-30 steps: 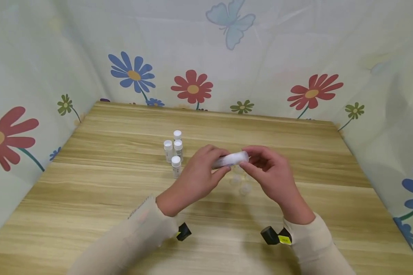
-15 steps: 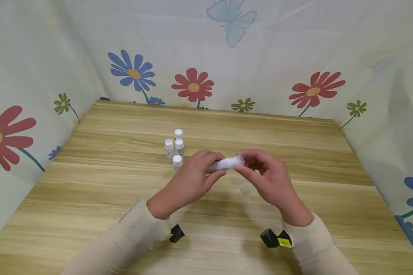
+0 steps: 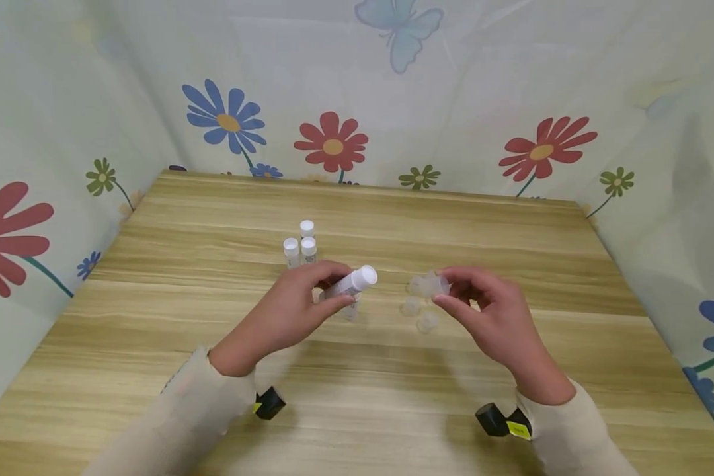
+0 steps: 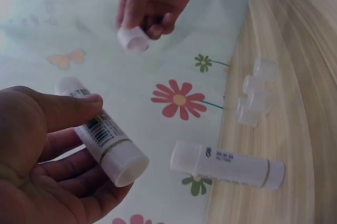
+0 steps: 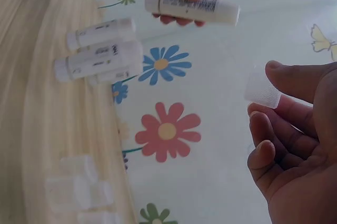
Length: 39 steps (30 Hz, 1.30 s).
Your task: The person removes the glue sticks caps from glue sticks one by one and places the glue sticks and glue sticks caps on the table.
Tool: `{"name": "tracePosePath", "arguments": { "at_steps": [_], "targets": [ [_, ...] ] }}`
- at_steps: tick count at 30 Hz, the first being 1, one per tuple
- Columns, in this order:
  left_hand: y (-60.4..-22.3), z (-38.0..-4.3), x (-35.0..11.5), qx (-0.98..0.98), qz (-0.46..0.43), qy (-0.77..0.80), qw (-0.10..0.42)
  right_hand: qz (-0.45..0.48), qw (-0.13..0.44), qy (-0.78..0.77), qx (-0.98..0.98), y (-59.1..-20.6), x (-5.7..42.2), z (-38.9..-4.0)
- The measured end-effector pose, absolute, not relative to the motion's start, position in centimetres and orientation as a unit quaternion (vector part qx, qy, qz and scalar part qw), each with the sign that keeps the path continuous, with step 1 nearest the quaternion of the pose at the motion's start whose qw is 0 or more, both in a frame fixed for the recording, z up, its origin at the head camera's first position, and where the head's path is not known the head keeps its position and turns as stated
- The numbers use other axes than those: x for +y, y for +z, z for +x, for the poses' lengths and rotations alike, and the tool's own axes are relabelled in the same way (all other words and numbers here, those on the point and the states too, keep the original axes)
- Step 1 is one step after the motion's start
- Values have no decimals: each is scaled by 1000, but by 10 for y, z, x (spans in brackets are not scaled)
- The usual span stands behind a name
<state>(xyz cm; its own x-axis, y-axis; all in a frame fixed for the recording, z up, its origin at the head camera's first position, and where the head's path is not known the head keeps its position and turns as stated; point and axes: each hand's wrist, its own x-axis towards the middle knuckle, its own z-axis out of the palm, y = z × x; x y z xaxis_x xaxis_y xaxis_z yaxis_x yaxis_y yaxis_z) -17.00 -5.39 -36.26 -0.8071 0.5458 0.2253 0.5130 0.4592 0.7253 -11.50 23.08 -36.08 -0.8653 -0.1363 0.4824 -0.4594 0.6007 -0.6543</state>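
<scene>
My left hand (image 3: 294,304) grips a white glue stick (image 3: 354,281), tilted, its white end uncovered. In the left wrist view, a barcode shows on that glue stick (image 4: 108,134). My right hand (image 3: 496,314) pinches a translucent ribbed cap (image 5: 263,88) between thumb and fingers, apart from the stick. Several loose caps (image 3: 428,321) lie on the wooden table just beyond and below the right hand. Behind the left hand stand several white glue sticks (image 3: 291,250), partly hidden by it; another glue stick (image 3: 352,309) shows just under the held one.
The wooden table (image 3: 357,423) ends at a flowered curtain (image 3: 452,99) that rises at the back and on both sides. A black wrist-worn device (image 3: 270,403) hangs under the left sleeve, and a similar black device (image 3: 492,420) under the right.
The cap has come off the glue stick. My left hand has moved left with the stick, and my right hand slightly right with the cap, leaving a gap between them.
</scene>
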Motion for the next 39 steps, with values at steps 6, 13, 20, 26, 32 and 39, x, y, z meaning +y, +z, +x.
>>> {"name": "tracePosePath", "arguments": {
  "at_steps": [6,13,20,26,32,39],
  "targets": [
    [-372,-171,-69,841,288,456,44,183,200,337,-902,-382,240,-112],
    [-391,-172,-80,827,256,492,89,182,145,270,-934,-408,236,-106],
    [-416,-172,-85,816,227,515,130,177,96,228,-953,-422,227,-102],
    [-428,-172,-87,815,223,516,142,181,83,201,-959,-427,223,-101],
    [-436,-172,-87,812,229,516,148,180,74,190,-962,-430,222,-100],
    [-443,-172,-86,813,218,517,155,186,69,185,-963,-432,221,-99]
  ]
}}
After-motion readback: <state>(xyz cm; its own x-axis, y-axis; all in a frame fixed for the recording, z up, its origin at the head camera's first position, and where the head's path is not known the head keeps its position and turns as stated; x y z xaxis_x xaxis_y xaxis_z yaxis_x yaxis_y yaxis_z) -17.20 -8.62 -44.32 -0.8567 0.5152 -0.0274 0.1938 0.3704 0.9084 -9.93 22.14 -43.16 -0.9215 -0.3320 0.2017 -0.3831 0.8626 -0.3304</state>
